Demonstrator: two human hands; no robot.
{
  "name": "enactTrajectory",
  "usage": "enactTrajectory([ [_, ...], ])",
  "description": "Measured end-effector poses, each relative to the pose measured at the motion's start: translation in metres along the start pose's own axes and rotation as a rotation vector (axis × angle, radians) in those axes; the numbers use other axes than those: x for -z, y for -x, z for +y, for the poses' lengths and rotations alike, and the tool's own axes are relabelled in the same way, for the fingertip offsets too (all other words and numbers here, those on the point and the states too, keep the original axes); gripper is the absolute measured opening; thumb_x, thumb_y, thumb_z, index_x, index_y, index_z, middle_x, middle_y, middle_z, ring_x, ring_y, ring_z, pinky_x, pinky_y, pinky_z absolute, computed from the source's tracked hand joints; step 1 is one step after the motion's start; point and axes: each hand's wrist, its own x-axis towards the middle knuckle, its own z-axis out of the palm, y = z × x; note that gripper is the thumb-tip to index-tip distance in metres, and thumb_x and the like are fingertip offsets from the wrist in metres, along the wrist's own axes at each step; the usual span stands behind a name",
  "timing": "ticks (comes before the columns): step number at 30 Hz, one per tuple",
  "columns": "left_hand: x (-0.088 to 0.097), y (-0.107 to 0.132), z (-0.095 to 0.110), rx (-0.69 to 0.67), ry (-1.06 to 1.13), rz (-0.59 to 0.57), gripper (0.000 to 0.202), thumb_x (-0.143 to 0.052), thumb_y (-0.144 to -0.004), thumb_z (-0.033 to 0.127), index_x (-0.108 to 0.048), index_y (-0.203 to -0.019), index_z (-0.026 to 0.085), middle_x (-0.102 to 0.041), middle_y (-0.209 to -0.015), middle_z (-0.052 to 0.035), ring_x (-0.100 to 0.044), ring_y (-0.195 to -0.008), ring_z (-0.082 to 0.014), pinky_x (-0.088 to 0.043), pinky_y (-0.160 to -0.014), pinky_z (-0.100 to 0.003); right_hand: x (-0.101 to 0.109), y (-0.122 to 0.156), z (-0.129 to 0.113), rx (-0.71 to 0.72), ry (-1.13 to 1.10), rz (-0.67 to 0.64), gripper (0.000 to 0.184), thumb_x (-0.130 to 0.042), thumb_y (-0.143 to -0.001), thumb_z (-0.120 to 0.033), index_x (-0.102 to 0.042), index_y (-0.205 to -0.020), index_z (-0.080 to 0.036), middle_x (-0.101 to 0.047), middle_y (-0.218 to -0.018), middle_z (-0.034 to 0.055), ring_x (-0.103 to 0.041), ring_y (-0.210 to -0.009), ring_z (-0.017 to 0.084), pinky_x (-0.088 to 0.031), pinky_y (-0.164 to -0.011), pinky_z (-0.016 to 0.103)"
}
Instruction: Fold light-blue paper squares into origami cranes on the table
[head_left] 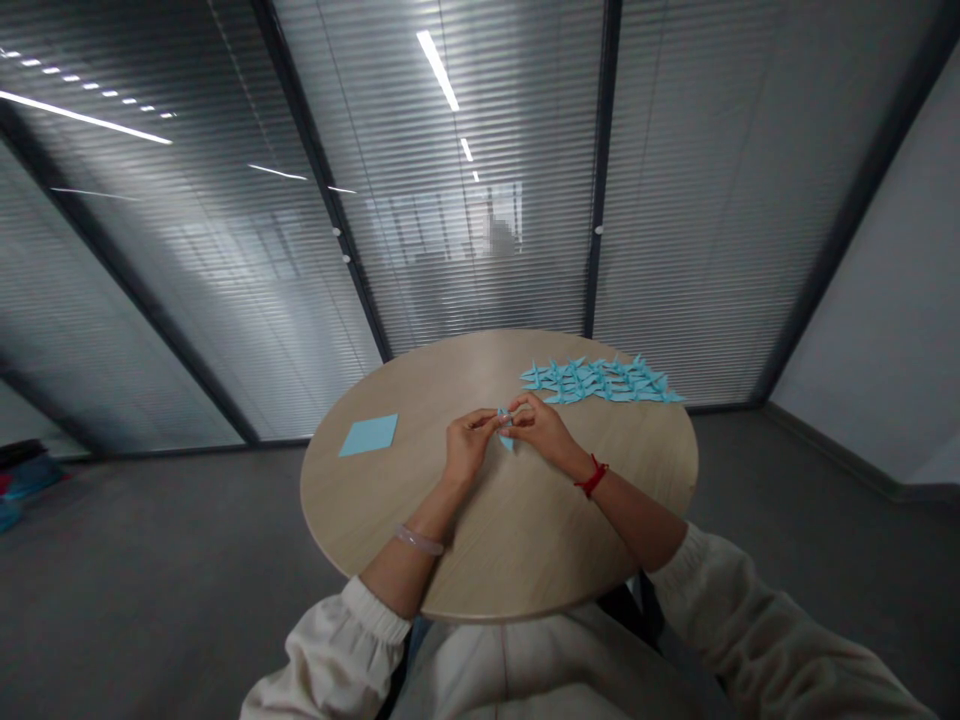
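My left hand [466, 445] and my right hand [541, 425] meet over the middle of a round wooden table [420, 540]. Both pinch a small folded piece of light blue paper [506, 438] between their fingertips, just above the tabletop. My left wrist wears a pale pink bangle, my right wrist a red cord. Most of the folded paper is hidden by my fingers.
A stack of flat light blue paper squares [369, 435] lies to the left of my hands. Several finished blue paper cranes [600, 381] lie in rows at the table's far right. Glass walls with blinds stand behind the table; grey floor surrounds it.
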Motion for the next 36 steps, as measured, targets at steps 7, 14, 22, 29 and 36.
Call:
enactTrajectory([
  [7, -0.0014, -0.0019, -0.0009, 0.009, 0.038, 0.002, 0.027, -0.077, -0.062, 0.039, -0.075, -0.074, 0.016, -0.074, -0.075, -0.007, -0.065, -0.067, -0.0168, -0.049, -0.065, -0.026, 0.0012, -0.0004, -0.0002, -0.018, 0.008, -0.029, 0.041, -0.076, -0.066, -0.038, -0.049, -0.093, -0.023, -0.065, -0.065, -0.0058, -0.059, -0.056, 0.013, -0.043, -0.056, 0.024],
  [14, -0.0007, 0.0001, 0.0026, 0.022, 0.064, -0.01, 0.029, -0.078, -0.062, 0.041, -0.074, -0.074, 0.015, -0.074, -0.077, -0.008, -0.067, -0.07, -0.0179, -0.051, -0.068, -0.028, 0.0015, 0.0008, -0.0009, -0.008, 0.031, -0.061, 0.041, -0.077, -0.065, -0.036, -0.05, -0.093, -0.022, -0.064, -0.064, -0.0063, -0.059, -0.056, 0.012, -0.043, -0.054, 0.023],
  [22, 0.0001, -0.0003, 0.0053, 0.016, 0.088, -0.027, 0.029, -0.079, -0.06, 0.04, -0.072, -0.073, 0.014, -0.074, -0.078, -0.0079, -0.068, -0.071, -0.0177, -0.053, -0.068, -0.027, 0.0016, 0.0018, -0.0037, -0.033, -0.006, -0.079, 0.041, -0.078, -0.065, -0.034, -0.051, -0.093, -0.022, -0.065, -0.063, -0.0068, -0.059, -0.055, 0.011, -0.044, -0.056, 0.023],
  [29, 0.0005, 0.0006, 0.0044, 0.065, 0.041, 0.062, 0.035, -0.08, -0.057, 0.043, -0.072, -0.073, 0.013, -0.073, -0.074, -0.0084, -0.067, -0.065, -0.0178, -0.053, -0.062, -0.026, 0.0001, 0.002, -0.0055, -0.041, -0.029, -0.139, 0.044, -0.078, -0.064, -0.038, -0.051, -0.095, -0.021, -0.066, -0.065, -0.0052, -0.063, -0.061, 0.014, -0.049, -0.061, 0.027],
  [36, 0.0031, 0.0039, 0.0077, 0.028, -0.011, 0.057, 0.035, -0.073, -0.067, 0.048, -0.071, -0.069, 0.013, -0.071, -0.066, -0.007, -0.065, -0.058, -0.0167, -0.052, -0.058, -0.026, -0.0014, 0.0001, -0.0038, -0.036, -0.043, -0.171, 0.045, -0.079, -0.064, -0.035, -0.049, -0.096, -0.021, -0.062, -0.062, -0.0077, -0.06, -0.057, 0.012, -0.046, -0.058, 0.024],
])
